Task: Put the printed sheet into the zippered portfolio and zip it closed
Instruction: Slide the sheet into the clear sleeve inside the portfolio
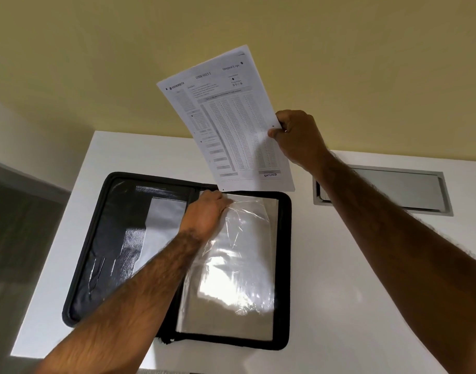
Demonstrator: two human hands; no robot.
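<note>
Progress: early days I'd say. The case is unzipped and lying open, but the page isn't in it yet, so the slide-in and the whole zip-up are left to do.

Portfolio (pixel 83 255): black, flat on the white table (pixel 339 265), opened like a book. The left half shows dark inner pockets and some shiny slots.

Left hand (pixel 204 211): over the spine near the top, fingers curled onto the upper edge of the clear sleeve. It looks like it's pinching that edge to pull the mouth open, and the plastic is bunched up right there.

Clear sleeve (pixel 239 265): fills the right half of the case. It's glossy and crinkly with lots of glare, so I can't tell if anything's already inside.

Printed sheet (pixel 231 125): up in the air above the case's far edge, tilted, with its bottom edge just over the sleeve's top. It's a white page with a dense grid of bubbles, a header line and a box reading "ENTERED". It's a single thin floppy page, so it'll probably want to buckle going in.

Right hand (pixel 298 136): pinching the sheet's right edge, thumb on the printed face and the other fingers behind.

Grey hatch (pixel 388 190): a metal flap set in the table, well off to the right and out of the way.
</note>
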